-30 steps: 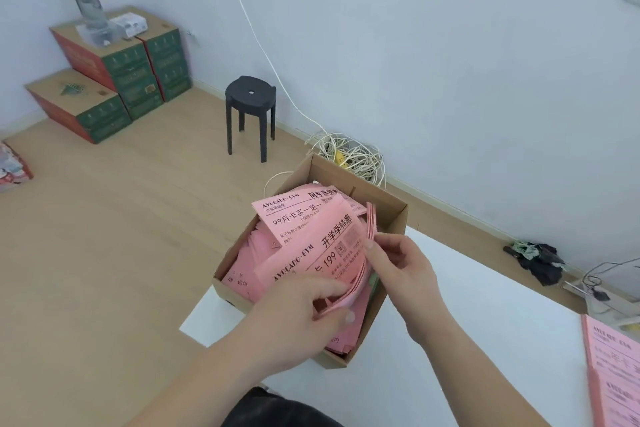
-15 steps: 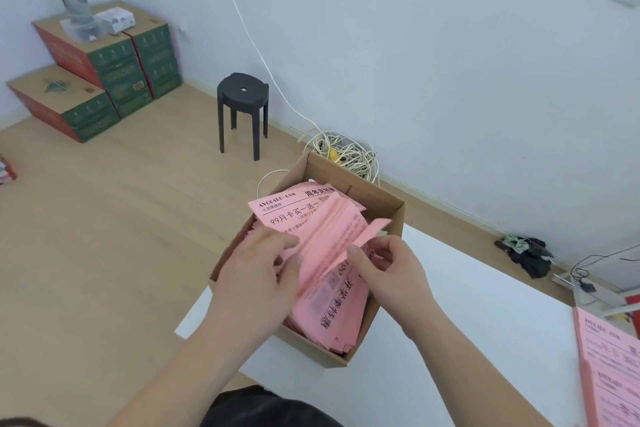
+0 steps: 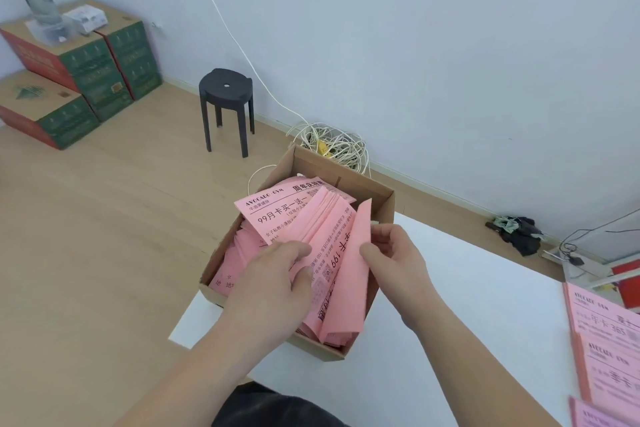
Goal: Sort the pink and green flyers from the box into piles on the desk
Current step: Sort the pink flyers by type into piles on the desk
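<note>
Head view: a cardboard box (image 3: 385,208) sits on the far left corner of the white desk (image 3: 467,340), well filled with loose pink flyers (image 3: 239,253) lying at mixed angles. Both hands are over it. The left hand (image 3: 266,284) grips a fanned bundle (image 3: 311,222) of pink flyers, thumb on top and fingers curled beneath, holding it partly raised above the loose sheets. The right hand (image 3: 398,263) pinches the edge of a single pink flyer (image 3: 349,288) between thumb and fingertips and holds it apart from the bundle, its lower end down inside the box.

At the right edge of the desk, well apart from the box, lie pink piles (image 3: 604,326): overlapping pink flyers with printed headings, cut off by the frame, so their depth cannot be told.

No green flyer shows anywhere, neither in the box nor on the desk, and no green pile is in view, though the desk runs out of frame to the right.

As a judgement, the sort is under way but far from finished: some pink sheets are already laid out, while the box holds many more and the bundle in hand has not been carried across. What is left seems to be leafing through this bundle for any green sheets, moving it to the pink piles, and repeating until the box is empty.
</note>
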Demonstrator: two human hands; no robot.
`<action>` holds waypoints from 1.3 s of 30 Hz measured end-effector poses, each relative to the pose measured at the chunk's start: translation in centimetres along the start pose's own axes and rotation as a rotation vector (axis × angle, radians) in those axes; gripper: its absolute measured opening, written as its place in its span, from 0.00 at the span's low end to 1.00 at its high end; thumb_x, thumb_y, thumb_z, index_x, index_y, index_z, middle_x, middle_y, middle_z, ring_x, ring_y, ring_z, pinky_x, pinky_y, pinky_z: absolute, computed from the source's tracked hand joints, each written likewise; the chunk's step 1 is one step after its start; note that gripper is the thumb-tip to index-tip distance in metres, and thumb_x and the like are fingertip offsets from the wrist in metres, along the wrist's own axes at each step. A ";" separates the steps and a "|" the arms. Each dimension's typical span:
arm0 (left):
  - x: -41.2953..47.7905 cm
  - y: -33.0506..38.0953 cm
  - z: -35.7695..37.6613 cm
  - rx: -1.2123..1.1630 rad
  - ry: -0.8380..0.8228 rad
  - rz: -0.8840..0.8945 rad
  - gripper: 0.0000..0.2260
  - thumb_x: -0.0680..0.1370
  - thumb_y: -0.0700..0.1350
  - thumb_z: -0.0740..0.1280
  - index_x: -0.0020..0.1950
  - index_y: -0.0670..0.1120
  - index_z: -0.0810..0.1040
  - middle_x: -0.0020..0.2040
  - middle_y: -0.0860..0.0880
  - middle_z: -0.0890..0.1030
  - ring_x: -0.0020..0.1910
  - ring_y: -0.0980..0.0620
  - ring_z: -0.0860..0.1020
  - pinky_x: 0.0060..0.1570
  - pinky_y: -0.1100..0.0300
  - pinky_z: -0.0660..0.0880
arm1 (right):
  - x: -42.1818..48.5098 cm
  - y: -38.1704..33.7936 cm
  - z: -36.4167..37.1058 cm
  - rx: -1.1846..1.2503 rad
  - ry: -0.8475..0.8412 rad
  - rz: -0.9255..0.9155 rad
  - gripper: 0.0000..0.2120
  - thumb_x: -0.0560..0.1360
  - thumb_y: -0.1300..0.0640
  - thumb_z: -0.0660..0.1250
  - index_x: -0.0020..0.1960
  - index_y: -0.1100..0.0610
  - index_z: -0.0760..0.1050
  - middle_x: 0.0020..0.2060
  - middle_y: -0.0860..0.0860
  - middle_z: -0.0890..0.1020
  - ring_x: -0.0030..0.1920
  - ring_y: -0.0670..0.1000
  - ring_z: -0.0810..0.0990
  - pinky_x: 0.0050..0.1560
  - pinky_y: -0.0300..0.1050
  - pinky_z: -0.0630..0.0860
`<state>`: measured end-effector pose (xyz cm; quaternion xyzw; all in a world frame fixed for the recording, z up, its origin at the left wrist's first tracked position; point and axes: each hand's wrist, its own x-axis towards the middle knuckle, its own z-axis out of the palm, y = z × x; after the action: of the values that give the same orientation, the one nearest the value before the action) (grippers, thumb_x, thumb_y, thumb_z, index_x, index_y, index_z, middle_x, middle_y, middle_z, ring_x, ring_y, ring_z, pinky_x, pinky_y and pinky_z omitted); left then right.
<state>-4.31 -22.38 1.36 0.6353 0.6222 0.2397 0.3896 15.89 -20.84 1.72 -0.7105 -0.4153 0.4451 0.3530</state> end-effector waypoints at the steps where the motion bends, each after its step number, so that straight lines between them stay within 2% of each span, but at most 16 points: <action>1: 0.1 0.2 -0.1 -0.049 -0.011 -0.027 0.13 0.81 0.47 0.67 0.64 0.58 0.77 0.57 0.61 0.80 0.50 0.55 0.80 0.55 0.58 0.78 | 0.0 0.0 0.1 0.011 -0.005 -0.014 0.13 0.78 0.58 0.69 0.61 0.48 0.75 0.55 0.44 0.83 0.54 0.42 0.82 0.49 0.37 0.78; 3: 0.2 0.6 -0.4 -0.226 -0.056 -0.086 0.11 0.80 0.45 0.70 0.59 0.60 0.80 0.52 0.62 0.82 0.44 0.58 0.80 0.50 0.59 0.79 | -0.1 0.0 0.3 0.033 -0.006 -0.033 0.16 0.77 0.51 0.73 0.63 0.46 0.74 0.56 0.42 0.81 0.54 0.38 0.81 0.47 0.33 0.77; 5: 0.0 1.1 -0.6 -0.272 -0.167 -0.072 0.10 0.79 0.47 0.72 0.57 0.61 0.81 0.48 0.62 0.83 0.43 0.62 0.79 0.49 0.63 0.77 | -0.1 -0.4 0.2 0.074 -0.009 -0.025 0.17 0.75 0.46 0.76 0.62 0.47 0.76 0.53 0.42 0.83 0.52 0.38 0.82 0.45 0.33 0.78; 9: -1.1 1.4 -0.2 -0.124 -0.357 0.054 0.08 0.80 0.47 0.70 0.54 0.60 0.84 0.44 0.72 0.80 0.39 0.67 0.76 0.43 0.73 0.69 | -0.2 -0.4 0.1 0.076 -0.007 -0.006 0.08 0.77 0.53 0.74 0.55 0.51 0.80 0.43 0.45 0.87 0.43 0.43 0.86 0.38 0.37 0.78; 11: -1.2 1.1 0.0 -0.098 -0.308 0.040 0.08 0.80 0.46 0.70 0.50 0.59 0.85 0.42 0.72 0.79 0.39 0.65 0.77 0.42 0.72 0.69 | -0.2 0.3 0.0 -0.001 0.035 -0.012 0.05 0.79 0.54 0.70 0.51 0.55 0.80 0.42 0.51 0.85 0.40 0.46 0.82 0.37 0.40 0.77; 14: -0.7 0.4 -0.7 -0.100 -0.096 -0.062 0.08 0.80 0.45 0.69 0.50 0.58 0.84 0.42 0.63 0.83 0.38 0.62 0.80 0.43 0.67 0.74 | -0.1 1.0 0.1 -0.038 0.029 0.010 0.16 0.79 0.48 0.69 0.48 0.62 0.80 0.46 0.59 0.84 0.39 0.49 0.80 0.40 0.46 0.76; 16: -0.3 0.1 -1.5 -0.030 0.013 -0.087 0.06 0.80 0.47 0.69 0.53 0.57 0.83 0.44 0.61 0.83 0.37 0.64 0.79 0.38 0.72 0.72 | -0.1 0.6 0.4 -0.047 0.012 0.012 0.17 0.78 0.42 0.70 0.45 0.57 0.81 0.44 0.54 0.85 0.41 0.48 0.83 0.41 0.43 0.78; 18: -0.1 0.0 -1.9 -0.012 0.055 -0.098 0.06 0.80 0.47 0.69 0.56 0.55 0.83 0.41 0.61 0.82 0.37 0.63 0.79 0.35 0.73 0.70 | 0.1 0.4 0.7 -0.087 -0.001 -0.006 0.18 0.76 0.36 0.70 0.43 0.52 0.82 0.45 0.51 0.85 0.45 0.49 0.85 0.45 0.46 0.81; 22: -0.8 0.8 -1.7 -0.025 0.060 -0.093 0.12 0.82 0.46 0.67 0.64 0.53 0.81 0.48 0.59 0.83 0.41 0.61 0.80 0.43 0.72 0.73 | 0.1 0.2 1.6 -0.134 0.035 -0.030 0.22 0.72 0.32 0.72 0.45 0.52 0.81 0.42 0.47 0.86 0.44 0.48 0.85 0.51 0.56 0.83; 24: -1.2 0.9 -1.5 -0.046 0.039 -0.098 0.13 0.82 0.45 0.66 0.67 0.53 0.80 0.54 0.57 0.83 0.47 0.58 0.79 0.50 0.70 0.74 | 0.1 0.3 2.0 -0.131 0.094 -0.046 0.21 0.70 0.32 0.74 0.49 0.49 0.78 0.45 0.44 0.85 0.45 0.44 0.84 0.52 0.54 0.83; 26: -1.2 0.9 -1.4 -0.128 0.006 -0.131 0.11 0.82 0.43 0.66 0.61 0.57 0.80 0.53 0.58 0.82 0.50 0.56 0.81 0.54 0.65 0.78 | -0.1 0.3 2.4 -0.119 0.135 -0.093 0.26 0.69 0.33 0.76 0.59 0.43 0.74 0.52 0.42 0.82 0.49 0.42 0.82 0.53 0.49 0.82; 28: -1.0 0.8 -1.4 -0.220 -0.013 -0.158 0.10 0.81 0.43 0.68 0.53 0.60 0.80 0.50 0.61 0.83 0.46 0.59 0.81 0.51 0.62 0.79 | -0.1 0.4 2.8 -0.106 0.153 -0.177 0.34 0.70 0.34 0.76 0.71 0.37 0.67 0.58 0.42 0.77 0.52 0.40 0.80 0.53 0.45 0.80; 31: -1.3 0.9 -1.3 -0.239 -0.125 -0.069 0.10 0.80 0.45 0.70 0.54 0.61 0.82 0.47 0.66 0.82 0.43 0.65 0.79 0.47 0.69 0.73 | -0.4 -0.1 2.6 -0.080 0.143 -0.246 0.36 0.73 0.41 0.76 0.77 0.34 0.62 0.58 0.41 0.74 0.50 0.38 0.78 0.51 0.37 0.76; 34: -2.2 1.3 -0.9 -0.222 -0.324 -0.030 0.13 0.81 0.43 0.68 0.53 0.62 0.85 0.47 0.70 0.82 0.43 0.69 0.79 0.49 0.74 0.73 | -0.4 -0.2 1.7 -0.076 0.126 -0.201 0.34 0.74 0.48 0.76 0.76 0.35 0.65 0.54 0.43 0.78 0.47 0.41 0.80 0.52 0.45 0.81; 36: -2.2 0.8 -1.0 -0.290 -0.256 -0.069 0.15 0.81 0.41 0.68 0.50 0.62 0.86 0.47 0.68 0.83 0.46 0.69 0.80 0.51 0.72 0.75 | -0.3 -0.1 1.3 -0.084 0.116 -0.173 0.32 0.75 0.54 0.73 0.74 0.34 0.67 0.50 0.43 0.81 0.46 0.45 0.82 0.52 0.55 0.83; 39: -1.8 0.1 -1.5 -0.289 -0.100 -0.095 0.16 0.82 0.38 0.67 0.50 0.60 0.86 0.52 0.67 0.83 0.53 0.70 0.78 0.49 0.78 0.73 | -0.3 0.1 1.1 -0.086 0.078 -0.188 0.31 0.75 0.54 0.72 0.72 0.30 0.67 0.55 0.41 0.81 0.49 0.46 0.82 0.53 0.56 0.83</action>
<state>-5.66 -23.82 2.62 0.5537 0.5904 0.2760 0.5184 14.82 -21.03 1.31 -0.6995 -0.4850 0.3638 0.3783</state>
